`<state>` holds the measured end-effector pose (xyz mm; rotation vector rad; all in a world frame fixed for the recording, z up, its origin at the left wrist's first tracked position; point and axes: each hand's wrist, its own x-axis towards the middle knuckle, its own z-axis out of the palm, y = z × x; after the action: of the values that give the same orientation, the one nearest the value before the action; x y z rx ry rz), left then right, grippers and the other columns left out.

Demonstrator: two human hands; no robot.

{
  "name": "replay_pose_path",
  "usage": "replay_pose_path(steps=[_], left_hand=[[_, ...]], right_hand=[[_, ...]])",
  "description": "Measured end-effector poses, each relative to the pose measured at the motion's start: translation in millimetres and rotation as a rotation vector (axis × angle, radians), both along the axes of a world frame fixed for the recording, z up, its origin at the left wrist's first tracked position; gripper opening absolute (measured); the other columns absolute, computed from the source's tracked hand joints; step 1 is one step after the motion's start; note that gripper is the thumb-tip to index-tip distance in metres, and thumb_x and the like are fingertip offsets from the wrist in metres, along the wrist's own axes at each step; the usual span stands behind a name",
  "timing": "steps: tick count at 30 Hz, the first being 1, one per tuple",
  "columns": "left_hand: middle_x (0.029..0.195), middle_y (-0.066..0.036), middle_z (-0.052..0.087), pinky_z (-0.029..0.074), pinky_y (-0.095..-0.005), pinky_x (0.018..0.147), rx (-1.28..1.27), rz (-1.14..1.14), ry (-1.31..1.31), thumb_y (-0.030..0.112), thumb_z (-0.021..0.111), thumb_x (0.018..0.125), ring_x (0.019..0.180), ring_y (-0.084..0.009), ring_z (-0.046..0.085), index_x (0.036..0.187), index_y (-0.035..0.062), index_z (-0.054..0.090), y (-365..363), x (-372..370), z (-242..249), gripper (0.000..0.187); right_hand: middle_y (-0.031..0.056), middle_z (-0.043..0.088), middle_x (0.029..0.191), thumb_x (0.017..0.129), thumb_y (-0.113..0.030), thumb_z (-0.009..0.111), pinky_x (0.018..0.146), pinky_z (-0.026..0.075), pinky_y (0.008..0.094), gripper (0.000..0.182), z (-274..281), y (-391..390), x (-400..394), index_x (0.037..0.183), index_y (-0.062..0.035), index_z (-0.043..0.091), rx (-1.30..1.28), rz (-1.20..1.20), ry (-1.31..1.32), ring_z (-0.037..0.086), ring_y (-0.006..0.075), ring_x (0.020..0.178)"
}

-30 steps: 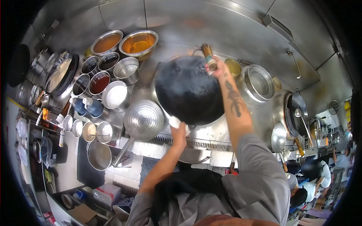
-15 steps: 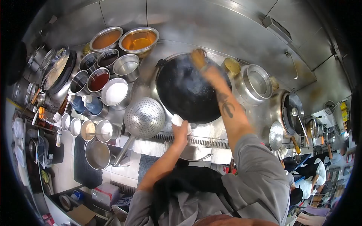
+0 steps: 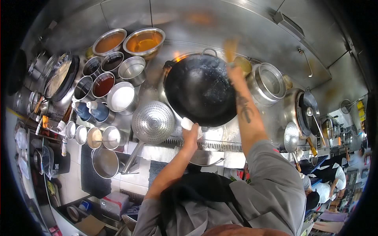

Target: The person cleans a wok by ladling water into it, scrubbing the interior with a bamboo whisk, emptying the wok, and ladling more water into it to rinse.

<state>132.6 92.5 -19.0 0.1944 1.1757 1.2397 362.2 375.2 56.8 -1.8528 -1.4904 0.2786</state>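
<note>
Flanking wok (image 3: 201,94): strainer (image 3: 153,122), nested pots (image 3: 257,88) | left hand (image 3: 191,137): cloth (image 3: 187,124) | right hand (image 3: 235,74): brush (image 3: 231,51)

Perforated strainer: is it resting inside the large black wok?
No, the perforated strainer sits outside the black wok, on the side of the person's left hand.

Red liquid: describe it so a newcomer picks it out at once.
Start at the big black wok, then look left to the steel pots. The red liquid sits between white contents on its right and dark liquid on its left. Its deep red sets it apart from those neighbours.
</note>
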Motion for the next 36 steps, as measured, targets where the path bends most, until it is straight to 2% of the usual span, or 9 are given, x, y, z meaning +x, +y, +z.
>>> replay_pose_path(steps=[2,6,8,14,20,23,24,30,36], left_hand=[[0.099,-0.009,0.060,0.052,-0.0324,0.052,0.068,-0.025,0.037,0.016,0.065,0.087,0.077,-0.0195,0.063,0.116,0.0060,0.048,-2,1,-9,0.035],[0.095,-0.008,0.062,0.049,-0.0322,0.048,0.061,-0.097,-0.025,0.020,0.066,0.089,0.076,-0.0194,0.064,0.112,0.0075,0.052,0,-7,0,0.030],[0.089,-0.008,0.063,0.049,-0.0332,0.045,-0.050,-0.276,-0.120,0.018,0.066,0.086,0.069,-0.0203,0.064,0.107,0.0056,0.054,7,-21,2,0.027],[0.089,-0.009,0.061,0.048,-0.0325,0.046,-0.004,-0.183,-0.021,0.015,0.062,0.086,0.068,-0.0205,0.063,0.106,0.0035,0.053,-1,-10,13,0.025],[0.090,-0.009,0.060,0.049,-0.0323,0.049,0.055,-0.043,-0.005,0.016,0.061,0.088,0.071,-0.0199,0.062,0.107,0.0032,0.052,2,2,1,0.024],[0.094,-0.009,0.060,0.051,-0.0324,0.050,0.086,-0.067,-0.031,0.016,0.061,0.088,0.074,-0.0194,0.062,0.109,0.0038,0.052,-2,2,-2,0.025],[0.095,-0.009,0.060,0.051,-0.0323,0.051,0.105,-0.100,-0.035,0.016,0.061,0.088,0.076,-0.0193,0.062,0.109,0.0041,0.052,-2,-2,-2,0.026],[0.097,-0.008,0.060,0.052,-0.0326,0.052,0.049,-0.098,-0.018,0.018,0.064,0.088,0.077,-0.0192,0.062,0.111,0.0066,0.051,2,1,-16,0.029],[0.087,-0.008,0.059,0.049,-0.0316,0.041,0.072,-0.134,-0.110,0.014,0.066,0.087,0.061,-0.0177,0.061,0.107,0.0063,0.049,4,-6,-5,0.027]], right_hand=[[0.0148,0.069,0.079,0.084,-0.038,0.068,0.058,0.055,0.0394,0.038,5,-51,-78,0.100,-0.0034,0.066,-0.531,0.364,-0.158,0.068,0.0290,0.068],[0.0193,0.070,0.098,0.083,-0.039,0.068,0.086,0.052,0.0446,0.050,-6,-136,-107,0.123,-0.0093,0.062,-0.470,0.712,-0.241,0.068,0.0354,0.094],[0.0188,0.070,0.102,0.081,-0.044,0.068,0.086,0.053,0.0457,0.058,-23,-102,-21,0.126,-0.0096,0.059,-0.501,0.515,-0.715,0.067,0.0385,0.097],[0.0255,0.069,0.097,0.088,-0.041,0.061,0.081,0.052,0.0495,0.048,41,-49,-1,0.118,-0.0035,0.062,-0.052,-0.137,-0.234,0.067,0.0428,0.093],[0.0077,0.062,0.064,0.088,-0.032,0.065,0.040,0.045,0.0347,0.032,50,-148,-139,0.111,-0.0088,0.065,-0.742,0.710,0.010,0.060,0.0173,0.050],[0.0113,0.067,0.077,0.086,-0.038,0.069,0.058,0.054,0.0340,0.044,53,-160,-52,0.122,-0.0126,0.064,-0.900,0.790,-0.115,0.066,0.0203,0.063],[0.0181,0.070,0.091,0.085,-0.037,0.068,0.073,0.056,0.0404,0.046,19,-135,8,0.122,-0.0103,0.064,-0.534,0.846,-0.534,0.070,0.0296,0.083],[0.0240,0.069,0.098,0.088,-0.033,0.061,0.080,0.052,0.0469,0.042,71,-45,14,0.116,-0.0016,0.062,-0.066,-0.050,-0.224,0.066,0.0413,0.096],[0.0260,0.067,0.096,0.085,-0.031,0.066,0.083,0.051,0.0422,0.040,-9,-140,-122,0.111,-0.0019,0.063,-0.427,0.745,-0.278,0.067,0.0379,0.093]])
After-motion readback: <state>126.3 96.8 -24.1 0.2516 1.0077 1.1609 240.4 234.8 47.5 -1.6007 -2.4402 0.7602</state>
